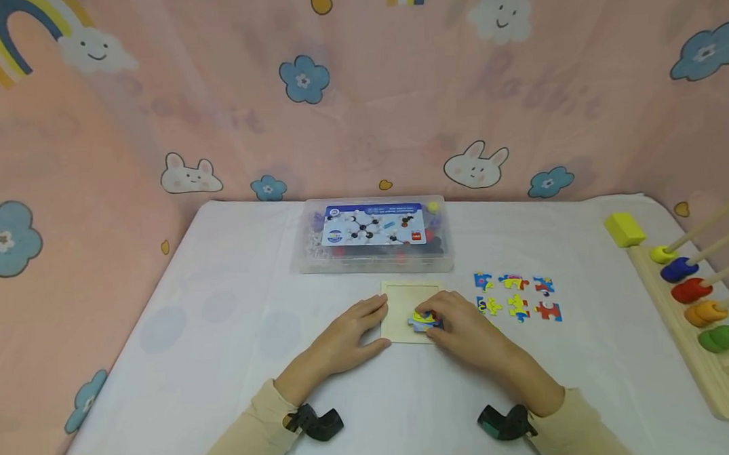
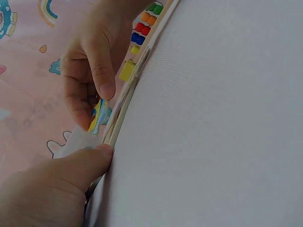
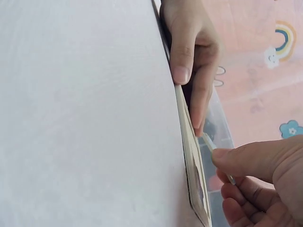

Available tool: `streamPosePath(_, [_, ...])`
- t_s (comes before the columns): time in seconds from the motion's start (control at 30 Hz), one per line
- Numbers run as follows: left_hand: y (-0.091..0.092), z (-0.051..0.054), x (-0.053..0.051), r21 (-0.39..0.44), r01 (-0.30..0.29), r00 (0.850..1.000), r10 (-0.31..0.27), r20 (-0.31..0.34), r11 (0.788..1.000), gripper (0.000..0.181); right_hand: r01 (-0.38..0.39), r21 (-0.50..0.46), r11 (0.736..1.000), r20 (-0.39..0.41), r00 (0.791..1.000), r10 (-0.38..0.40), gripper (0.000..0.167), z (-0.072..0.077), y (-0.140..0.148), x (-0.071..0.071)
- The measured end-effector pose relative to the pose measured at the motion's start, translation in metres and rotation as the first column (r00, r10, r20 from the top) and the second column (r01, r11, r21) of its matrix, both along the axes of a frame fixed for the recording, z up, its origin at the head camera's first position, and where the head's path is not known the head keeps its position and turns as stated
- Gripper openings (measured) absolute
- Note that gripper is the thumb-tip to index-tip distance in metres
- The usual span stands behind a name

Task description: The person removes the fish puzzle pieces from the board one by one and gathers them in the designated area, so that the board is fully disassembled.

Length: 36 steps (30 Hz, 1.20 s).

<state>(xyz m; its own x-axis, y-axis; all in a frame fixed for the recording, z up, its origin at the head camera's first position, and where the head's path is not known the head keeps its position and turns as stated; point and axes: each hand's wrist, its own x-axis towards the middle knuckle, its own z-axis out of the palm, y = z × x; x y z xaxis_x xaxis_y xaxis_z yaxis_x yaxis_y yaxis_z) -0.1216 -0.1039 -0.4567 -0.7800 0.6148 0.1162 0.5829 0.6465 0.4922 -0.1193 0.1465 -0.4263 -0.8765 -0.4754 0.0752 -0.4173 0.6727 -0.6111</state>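
A pale wooden puzzle tray (image 1: pixel 395 321) lies on the table in front of me in the head view. My left hand (image 1: pixel 351 333) rests against its left edge, with thumb and fingers extended. Over the tray's right part, my right hand (image 1: pixel 466 326) pinches a yellow and blue jigsaw piece (image 1: pixel 420 322) between thumb and fingers. In the left wrist view that piece (image 2: pixel 98 117) is tilted and held just above the tray. The right fingers partly cover it. Several loose puzzle pieces (image 1: pixel 517 305) lie in two rows right of the tray.
Behind the tray stands a clear plastic box (image 1: pixel 375 261) with a molecule-model label. At the right is a wooden bead abacus (image 1: pixel 667 309) with coloured beads and a yellow block (image 1: pixel 624 230) at its far end. A pink patterned cloth (image 1: pixel 372 132) hangs behind the white table.
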Motion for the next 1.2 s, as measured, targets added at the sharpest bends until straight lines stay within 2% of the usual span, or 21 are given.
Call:
streamPosePath(0.13, [-0.001,-0.002,0.000,-0.007,0.000,1.000,0.000,-0.006,1.000,0.065,0.028,-0.014,0.999,0.046,0.999,-0.028,0.029,0.005,0.011,0.001])
streamPosePath(0.27, [-0.001,-0.002,0.000,-0.014,-0.002,1.000,0.002,-0.003,1.000,0.065,0.057,-0.006,0.998,0.055,0.997,-0.057,0.029,0.007,0.028,0.004])
streamPosePath(0.63, [-0.001,0.000,0.001,-0.009,0.000,1.000,0.000,0.002,1.000,0.065,0.121,0.032,0.992,-0.014,0.993,-0.120,0.032,0.009,0.087,0.018])
streamPosePath(0.83, [0.000,0.000,0.000,-0.015,-0.002,1.000,0.002,0.004,1.000,0.065,0.139,0.040,0.989,-0.086,0.987,-0.135,0.035,0.005,0.116,0.028])
streamPosePath(1.13, [0.000,0.000,0.001,-0.011,-0.002,1.000,0.002,0.010,1.000,0.065,0.168,0.021,0.986,-0.049,0.985,-0.167,0.032,-0.009,0.136,0.036])
streamPosePath(1.2, [0.000,0.000,0.001,-0.010,-0.004,1.000,0.004,0.010,1.000,0.065,0.159,0.016,0.987,-0.061,0.986,-0.158,0.033,-0.013,0.137,0.037])
